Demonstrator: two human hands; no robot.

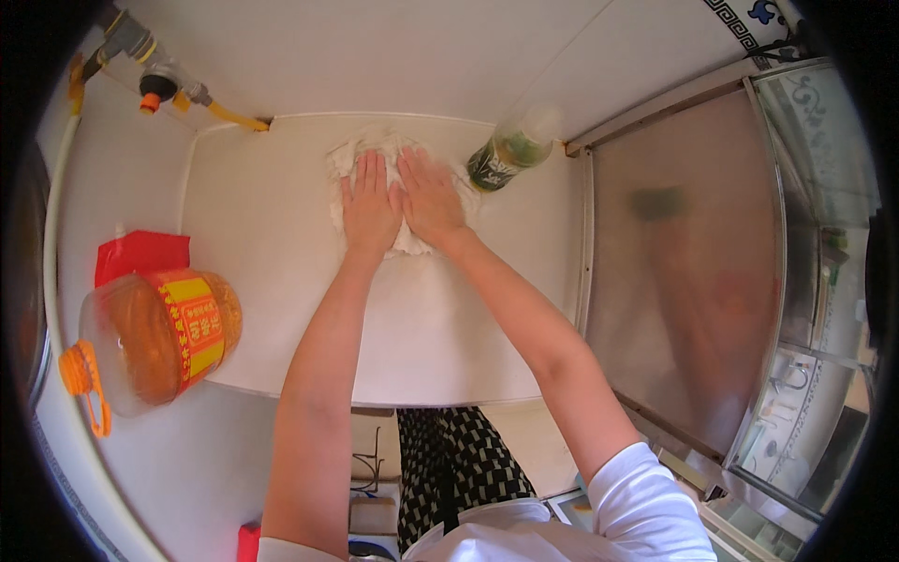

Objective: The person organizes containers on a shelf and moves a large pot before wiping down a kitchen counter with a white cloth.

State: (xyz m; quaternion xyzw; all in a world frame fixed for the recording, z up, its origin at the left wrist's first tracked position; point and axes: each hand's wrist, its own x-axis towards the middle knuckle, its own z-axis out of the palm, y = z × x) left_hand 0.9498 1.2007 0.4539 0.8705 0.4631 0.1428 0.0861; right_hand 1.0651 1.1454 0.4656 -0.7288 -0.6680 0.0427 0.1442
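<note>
A white cloth [414,242] lies spread and wrinkled on the pale countertop [449,337], towards the wall. Flat on it rests my left hand [371,211], fingers pointing at the wall. My right hand [432,204] presses on the cloth beside it, and the two thumbs nearly touch. Neither hand is closed around anything; their palms are hidden. Just right of the cloth stands a clear plastic bottle [502,158] with a dark label and some yellow-green liquid. Its top is blurred.
At the left stand a large cooking oil jug [204,323] with an orange cap and a red packet [144,253]. A gas valve [158,84] with a yellow pipe [235,117] is at the upper left. A metal-framed panel [681,267] borders the countertop on the right.
</note>
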